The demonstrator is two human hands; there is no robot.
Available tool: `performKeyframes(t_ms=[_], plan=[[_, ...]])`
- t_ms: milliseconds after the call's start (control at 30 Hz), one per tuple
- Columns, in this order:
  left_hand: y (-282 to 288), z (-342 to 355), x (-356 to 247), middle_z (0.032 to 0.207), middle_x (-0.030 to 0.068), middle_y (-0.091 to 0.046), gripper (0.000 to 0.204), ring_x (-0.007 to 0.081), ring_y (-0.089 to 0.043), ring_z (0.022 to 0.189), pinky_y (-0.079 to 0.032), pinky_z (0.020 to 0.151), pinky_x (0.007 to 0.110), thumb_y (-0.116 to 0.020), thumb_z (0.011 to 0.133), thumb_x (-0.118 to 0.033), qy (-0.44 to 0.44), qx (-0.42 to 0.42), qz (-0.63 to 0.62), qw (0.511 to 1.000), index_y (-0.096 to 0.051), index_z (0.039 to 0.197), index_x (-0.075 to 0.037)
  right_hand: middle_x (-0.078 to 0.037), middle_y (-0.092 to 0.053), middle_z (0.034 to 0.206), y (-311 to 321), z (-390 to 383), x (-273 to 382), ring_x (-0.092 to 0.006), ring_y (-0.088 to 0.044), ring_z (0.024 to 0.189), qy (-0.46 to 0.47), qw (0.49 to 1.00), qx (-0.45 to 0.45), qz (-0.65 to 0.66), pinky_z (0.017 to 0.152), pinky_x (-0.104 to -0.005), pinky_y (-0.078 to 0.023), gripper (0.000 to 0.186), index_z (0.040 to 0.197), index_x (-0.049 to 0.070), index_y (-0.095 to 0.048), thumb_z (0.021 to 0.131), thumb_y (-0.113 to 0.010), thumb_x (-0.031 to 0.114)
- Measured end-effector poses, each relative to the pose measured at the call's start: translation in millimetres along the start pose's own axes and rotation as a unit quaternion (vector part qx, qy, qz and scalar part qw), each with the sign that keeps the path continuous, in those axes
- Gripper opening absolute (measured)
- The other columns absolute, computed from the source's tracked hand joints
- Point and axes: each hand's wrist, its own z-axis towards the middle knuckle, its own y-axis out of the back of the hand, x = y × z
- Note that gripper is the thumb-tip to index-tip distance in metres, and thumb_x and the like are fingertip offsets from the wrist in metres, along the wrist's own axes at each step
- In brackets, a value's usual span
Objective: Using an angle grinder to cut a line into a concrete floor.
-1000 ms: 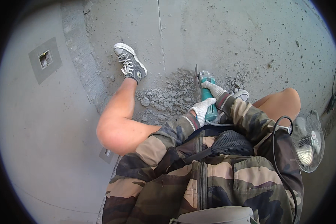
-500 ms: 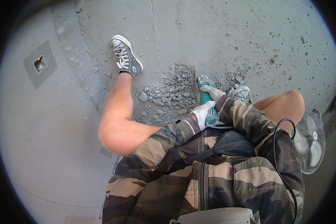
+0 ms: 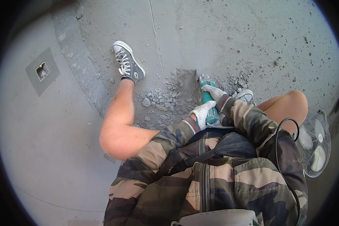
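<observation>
In the head view, both my hands, in pale knitted gloves, grip a teal angle grinder (image 3: 208, 97) low between my legs. My right hand (image 3: 214, 91) wraps round its front part, and my left hand (image 3: 202, 113) holds the rear of its body. The disc (image 3: 196, 75) stands on edge at the grey concrete surface (image 3: 184, 45); whether it touches is hard to tell. A haze of dust hangs just left of the disc. Broken chunks and grit (image 3: 160, 101) lie beside the tool and around it.
My sneaker-clad left foot (image 3: 128, 62) and bent knees flank the work. A wire-guarded fan (image 3: 314, 143) stands by my right knee, near a looping black cable (image 3: 278, 143). A square recessed box (image 3: 42, 71) is set in the left-hand surface, beside a rough strip (image 3: 73, 52).
The grinder has shifted slightly downward since half a second ago, still in both hands. Dust now clouds the area left of the disc. My left foot moved up, then slightly back down in the view.
</observation>
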Motion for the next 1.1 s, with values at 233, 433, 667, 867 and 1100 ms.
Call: performKeyframes(t_ms=[233,433,667,867,1100], plan=[[-6.0,-2.7,-9.6,0.088,0.0086,-0.061,0.029,0.0259,-0.063,0.071,-0.056,0.062,0.044,-0.062,0.088,-0.031,0.0,-0.015,0.02,1.0,-0.052,0.106,-0.011,-0.013,-0.06,0.078,1.3,7.8,3.7,-0.0273,-0.061,0.062,0.0,1.0,-0.003,0.006,0.059,-0.0402,-0.054,0.034,0.103,0.004,-0.053,0.082,-0.064,0.029],[-2.7,-0.8,-10.1,0.086,0.0085,-0.061,0.027,0.025,-0.063,0.072,-0.056,0.064,0.045,-0.062,0.088,-0.03,0.001,-0.012,0.017,1.0,-0.053,0.104,-0.011,-0.011,-0.061,0.079,-3.8,0.1,7.5,-0.026,-0.063,0.064,0.016,1.0,-0.007,-0.007,0.061,-0.0383,-0.055,0.028,0.097,0.004,-0.054,0.082,-0.063,0.025],[-11.8,-8.5,-16.5,0.086,0.0091,-0.062,0.028,0.024,-0.064,0.073,-0.056,0.064,0.043,-0.062,0.088,-0.031,0.001,-0.011,0.027,1.0,-0.054,0.105,-0.009,-0.012,-0.059,0.079,-11.1,-8.7,17.9,-0.0273,-0.062,0.062,0.047,0.998,-0.027,0.01,0.058,-0.0404,-0.054,0.032,0.102,0.003,-0.054,0.081,-0.066,0.024],[-8.0,-3.4,-17.2,0.085,0.0095,-0.063,0.028,0.0241,-0.064,0.071,-0.056,0.063,0.041,-0.062,0.088,-0.031,-0.02,0.007,0.03,0.999,-0.054,0.105,-0.01,-0.013,-0.061,0.077,-13.5,-9.5,22.5,-0.0262,-0.064,0.064,0.048,0.998,-0.034,-0.016,0.06,-0.0386,-0.056,0.036,0.1,0.001,-0.054,0.08,-0.067,0.028],[-7.9,-2.3,-21.8,0.084,0.0095,-0.062,0.028,0.0244,-0.064,0.071,-0.056,0.063,0.04,-0.063,0.088,-0.031,-0.018,0.009,0.036,0.999,-0.055,0.103,-0.009,-0.012,-0.058,0.075,-19.0,-12.1,29.2,-0.0269,-0.06,0.058,0.053,0.998,-0.034,-0.003,0.056,-0.0402,-0.053,0.034,0.101,0.003,-0.053,0.078,-0.068,0.024]])
